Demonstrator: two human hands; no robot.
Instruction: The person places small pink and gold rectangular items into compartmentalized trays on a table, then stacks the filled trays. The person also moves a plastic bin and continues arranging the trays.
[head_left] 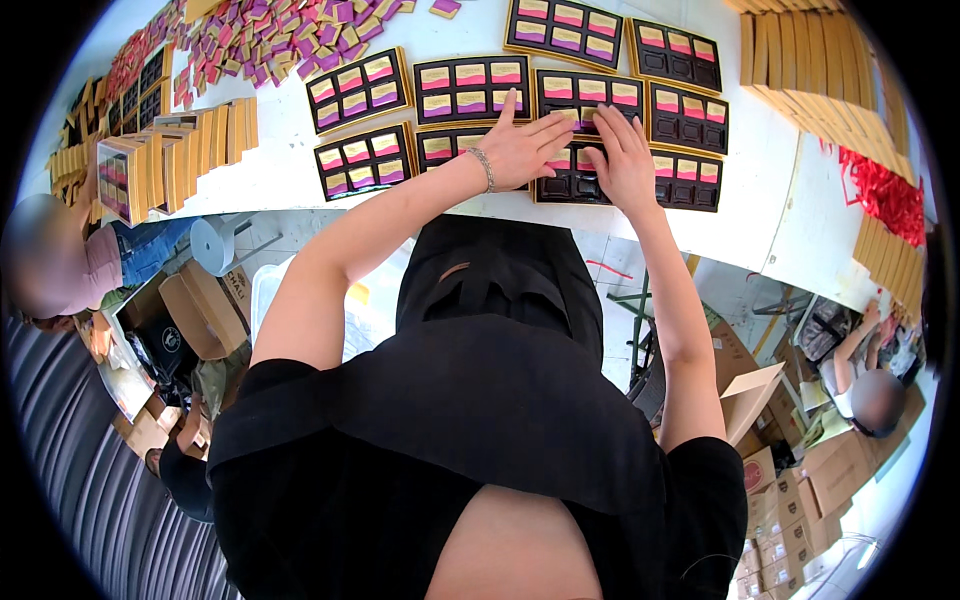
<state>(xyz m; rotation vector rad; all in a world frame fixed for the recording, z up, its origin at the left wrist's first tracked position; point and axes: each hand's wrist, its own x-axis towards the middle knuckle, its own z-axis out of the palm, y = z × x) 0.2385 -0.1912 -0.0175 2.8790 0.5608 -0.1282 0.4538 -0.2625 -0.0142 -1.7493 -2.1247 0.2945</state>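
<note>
My left hand (524,153), a bracelet at its wrist, is spread palm down over a black tray with a gold edge (588,183). Its fingertips reach toward the wrapped pieces in the tray just beyond (590,88). From the right, my right hand (626,165) lies over the same two trays, fingers stretched and thumb apart. Small pieces wrapped in pink, gold and purple fill the far tray's back row; its front row is partly hidden by my fingers. The nearer tray shows dark unfilled cells. Any small piece under my fingertips is hidden.
More trays surround my hands; the right-hand ones (688,117) have bare front cells. A heap of wrapped pieces (275,45) lies back left. Gold boxes stand left (195,150) and right (815,60), near red shredded filler (880,190). Other people are at both sides, among cartons (205,310).
</note>
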